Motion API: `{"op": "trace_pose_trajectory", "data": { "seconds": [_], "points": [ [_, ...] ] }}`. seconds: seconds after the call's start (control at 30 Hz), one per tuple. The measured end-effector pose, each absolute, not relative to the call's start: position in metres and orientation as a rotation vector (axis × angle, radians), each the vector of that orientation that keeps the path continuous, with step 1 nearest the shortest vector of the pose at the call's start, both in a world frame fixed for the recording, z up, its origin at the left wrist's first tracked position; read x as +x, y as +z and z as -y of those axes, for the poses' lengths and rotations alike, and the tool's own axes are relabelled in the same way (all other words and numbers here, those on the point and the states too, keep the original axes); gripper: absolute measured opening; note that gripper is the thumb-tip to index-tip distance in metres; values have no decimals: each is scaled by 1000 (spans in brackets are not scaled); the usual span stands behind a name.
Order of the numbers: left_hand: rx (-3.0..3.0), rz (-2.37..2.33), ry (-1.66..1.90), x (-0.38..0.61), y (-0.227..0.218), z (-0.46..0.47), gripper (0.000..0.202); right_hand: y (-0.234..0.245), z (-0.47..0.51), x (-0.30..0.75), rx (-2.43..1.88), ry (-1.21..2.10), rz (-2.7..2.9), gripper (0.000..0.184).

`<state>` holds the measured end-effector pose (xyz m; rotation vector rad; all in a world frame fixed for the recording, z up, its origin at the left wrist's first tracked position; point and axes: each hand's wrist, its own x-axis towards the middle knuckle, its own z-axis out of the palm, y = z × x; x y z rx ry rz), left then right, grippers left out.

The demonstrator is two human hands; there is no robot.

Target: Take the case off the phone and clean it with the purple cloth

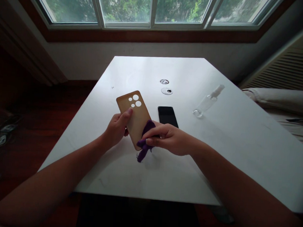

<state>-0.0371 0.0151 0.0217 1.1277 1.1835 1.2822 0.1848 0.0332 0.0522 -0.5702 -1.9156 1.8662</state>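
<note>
A tan phone case (137,121) with several round camera holes is tilted up above the table, its inner side facing me. My left hand (117,125) grips it by the left edge, thumb on the inside and fingers behind. In my right hand (169,138) a purple cloth (148,128) is pinched between thumb and fingers. The cloth lies against the lower right edge of the case, and one end hangs below it. Just beyond my right hand a black smartphone (167,115) rests flat on the table, its near end hidden by the hand.
On the white table (133,72), a clear spray bottle (208,102) lies on its side at the right. Two small round items, a patterned disc (164,81) and a ring-like one (165,91), sit beyond the phone. Windows stand behind; a light cushion (281,100) is at the right.
</note>
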Motion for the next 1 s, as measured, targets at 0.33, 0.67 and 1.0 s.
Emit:
{"op": "trace_pose_trajectory", "data": {
  "seconds": [0.33, 0.67, 1.0],
  "points": [
    [1106, -1132, 1239, -38, 20, -16, 56, 51, -53, 183, -886, 1488, 1114, 30],
    [1255, -1183, 1122, -35, 23, -11, 63, 50, -38, 180, -1019, 684, 1553, 27],
    [1435, -1443, 1283, -38, 25, -11, 65, 58, -19, 179, -522, 1000, 2418, 24]
  ]
}}
